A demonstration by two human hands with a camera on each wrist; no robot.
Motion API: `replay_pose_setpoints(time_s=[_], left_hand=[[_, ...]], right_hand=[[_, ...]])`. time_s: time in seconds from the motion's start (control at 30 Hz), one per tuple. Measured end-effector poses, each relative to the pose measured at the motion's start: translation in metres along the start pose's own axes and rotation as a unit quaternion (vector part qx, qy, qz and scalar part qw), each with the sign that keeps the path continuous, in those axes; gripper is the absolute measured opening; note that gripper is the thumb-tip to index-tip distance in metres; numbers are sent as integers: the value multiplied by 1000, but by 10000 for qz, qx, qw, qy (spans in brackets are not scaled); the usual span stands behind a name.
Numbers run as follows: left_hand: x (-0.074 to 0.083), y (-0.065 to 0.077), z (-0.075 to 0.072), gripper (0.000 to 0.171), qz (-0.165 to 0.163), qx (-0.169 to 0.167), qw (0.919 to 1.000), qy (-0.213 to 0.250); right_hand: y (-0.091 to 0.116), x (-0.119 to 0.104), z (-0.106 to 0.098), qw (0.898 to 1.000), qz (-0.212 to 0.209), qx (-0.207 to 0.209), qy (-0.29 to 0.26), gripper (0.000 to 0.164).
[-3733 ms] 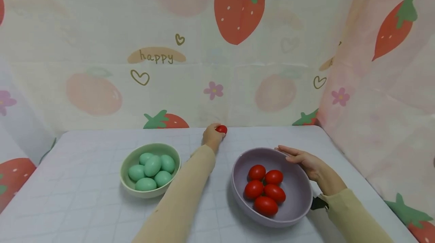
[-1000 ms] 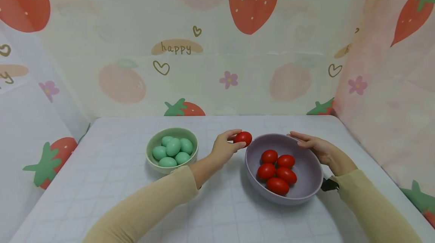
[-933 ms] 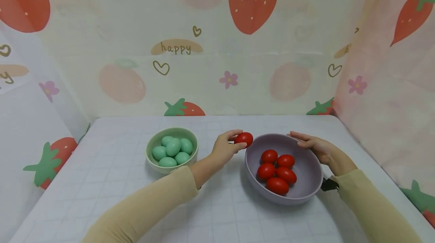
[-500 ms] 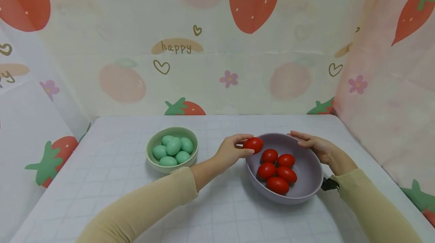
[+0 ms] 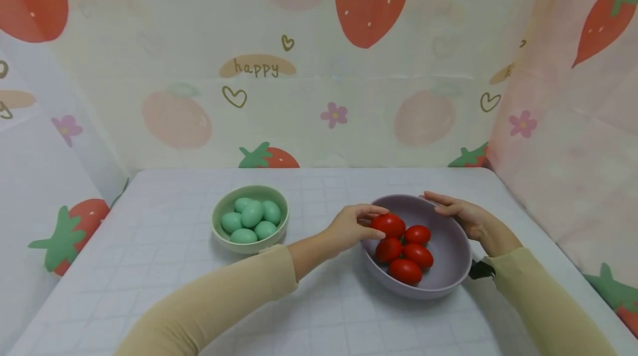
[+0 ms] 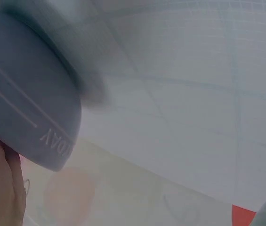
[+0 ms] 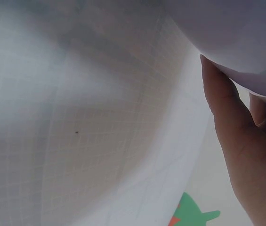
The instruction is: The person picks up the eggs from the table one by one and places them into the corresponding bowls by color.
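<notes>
Inside the mauve bowl's near-left part, my left hand (image 5: 355,228) pinches a red egg (image 5: 388,225) between thumb and fingers. Several other red eggs (image 5: 417,256) lie in the mauve bowl (image 5: 450,267), close to the held one, which covers part of the group. The left wrist view has the bowl's outer wall (image 6: 27,89) beside the fingers and a sliver of red. On the far right rim rests my right hand (image 5: 466,216), its fingers fairly straight along the outside. In the right wrist view those fingers (image 7: 222,94) touch the bowl's side.
A smaller green bowl (image 5: 216,228) stands left of my left forearm, filled with several mint-green eggs (image 5: 252,213). The table (image 5: 319,317) has a pale checked cloth. Strawberry-printed curtains (image 5: 344,90) hang behind and at both sides.
My left hand has brought the red egg from the table's back, over the rim, and down among the others in the mauve bowl. My right hand stays on the rim.
</notes>
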State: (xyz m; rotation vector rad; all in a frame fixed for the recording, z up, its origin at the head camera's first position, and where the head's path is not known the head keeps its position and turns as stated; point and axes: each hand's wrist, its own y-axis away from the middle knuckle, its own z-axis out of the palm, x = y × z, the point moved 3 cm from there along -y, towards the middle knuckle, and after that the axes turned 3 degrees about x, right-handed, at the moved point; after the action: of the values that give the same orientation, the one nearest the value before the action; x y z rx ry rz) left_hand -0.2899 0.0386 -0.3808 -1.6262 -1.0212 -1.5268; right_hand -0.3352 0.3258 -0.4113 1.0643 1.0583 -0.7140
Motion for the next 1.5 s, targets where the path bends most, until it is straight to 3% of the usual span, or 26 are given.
replay_pose_setpoints(time_s=[0.3,0.47,0.67,1.1,1.27,1.4,1.5], left_hand=[[4,0,8,39,173,-270,9989,-354],[2,-1,13,39,28,-382,9983,-446],[1,-4,25,37,-96,-716,9950,-690],[-3,-11,56,37,158,-1403,9794,-1445],[-4,-13,67,39,261,-1601,9732,-1630],[-4,-14,74,39,418,-1746,9634,-1993],[-3,-15,77,40,572,-1833,9513,-2411]], right_hand=[[1,-1,-1,9997,-57,-84,-199,37],[-1,-1,0,9996,-71,-146,-243,38],[-2,0,-1,9999,55,102,-78,49],[-2,3,-1,9999,17,12,-116,56],[-2,3,-1,9999,6,-43,-142,49],[-1,2,0,9999,4,-109,-128,43],[-1,1,0,9999,-4,-118,-105,40]])
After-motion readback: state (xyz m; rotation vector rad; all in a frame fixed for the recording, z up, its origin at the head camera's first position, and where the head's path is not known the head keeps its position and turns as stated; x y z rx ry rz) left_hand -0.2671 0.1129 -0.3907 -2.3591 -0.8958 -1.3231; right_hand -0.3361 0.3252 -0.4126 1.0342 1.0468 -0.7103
